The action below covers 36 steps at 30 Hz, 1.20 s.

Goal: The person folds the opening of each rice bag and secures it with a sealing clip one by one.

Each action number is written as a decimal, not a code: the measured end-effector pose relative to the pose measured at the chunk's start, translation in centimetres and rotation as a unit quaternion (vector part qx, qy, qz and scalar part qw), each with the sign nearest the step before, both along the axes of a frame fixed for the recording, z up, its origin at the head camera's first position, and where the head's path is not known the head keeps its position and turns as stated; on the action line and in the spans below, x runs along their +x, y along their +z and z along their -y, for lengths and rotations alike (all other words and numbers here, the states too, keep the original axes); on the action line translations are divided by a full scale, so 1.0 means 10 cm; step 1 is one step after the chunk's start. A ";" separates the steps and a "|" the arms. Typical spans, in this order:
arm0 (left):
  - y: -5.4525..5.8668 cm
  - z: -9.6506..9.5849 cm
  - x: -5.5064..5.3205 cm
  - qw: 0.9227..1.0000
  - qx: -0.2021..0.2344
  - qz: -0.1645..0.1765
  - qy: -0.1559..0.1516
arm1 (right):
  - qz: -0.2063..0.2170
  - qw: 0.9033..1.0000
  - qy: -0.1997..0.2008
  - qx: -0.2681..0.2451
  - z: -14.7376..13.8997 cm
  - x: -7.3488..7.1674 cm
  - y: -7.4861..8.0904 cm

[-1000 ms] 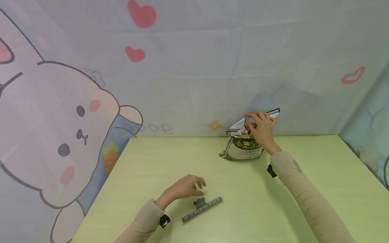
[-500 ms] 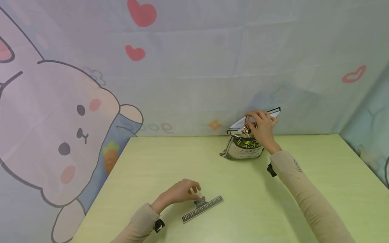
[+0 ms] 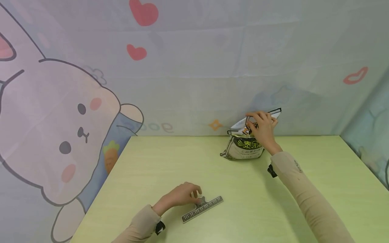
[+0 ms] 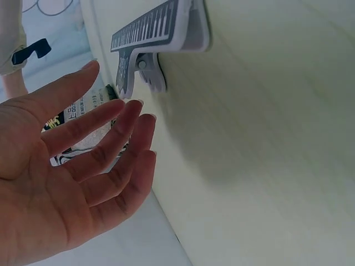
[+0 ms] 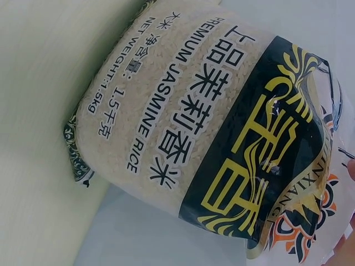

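Note:
A clear-panelled bag of jasmine rice point(image 3: 244, 150) stands upright at the back of the table, its label large in the right wrist view point(image 5: 161, 105). My right hand point(image 3: 263, 130) pinches its folded-over top; only bits of that hand's fingers show at the right wrist view's edge. Nearer the front lies a wide clip point(image 3: 203, 210) with a piano-key pattern along its bar. Close to the clip's handle hovers my left hand point(image 3: 182, 194). In the left wrist view this hand point(image 4: 72, 172) has thumb and fingers spread apart, with the clip point(image 4: 150, 30) just past the fingertips.
The pale green table point(image 3: 146, 162) ends against a cloth backdrop point(image 3: 194, 101) printed with a rabbit and hearts. The rice bag's upper corner leans close to this backdrop.
My left hand has come down and slightly leftward to the clip's handle. The clip stays where it was, and my right hand keeps holding the bag's top.

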<state>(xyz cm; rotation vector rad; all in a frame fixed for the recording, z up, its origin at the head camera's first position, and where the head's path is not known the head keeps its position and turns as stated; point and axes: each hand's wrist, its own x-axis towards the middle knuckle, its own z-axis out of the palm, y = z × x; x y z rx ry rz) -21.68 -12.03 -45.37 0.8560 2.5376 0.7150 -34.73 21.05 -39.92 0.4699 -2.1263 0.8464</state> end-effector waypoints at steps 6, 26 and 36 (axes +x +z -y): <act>-0.03 0.00 0.04 1.000 -0.007 0.006 0.001 | 0.009 1.000 -0.003 -0.001 0.00 0.01 0.01; -0.23 -0.03 0.05 0.998 0.049 -0.013 0.027 | 0.015 1.000 -0.009 0.000 -0.01 -0.02 -0.02; -0.18 -0.06 0.10 0.996 0.081 -0.032 0.023 | 0.018 1.000 -0.005 -0.002 -0.01 -0.03 -0.02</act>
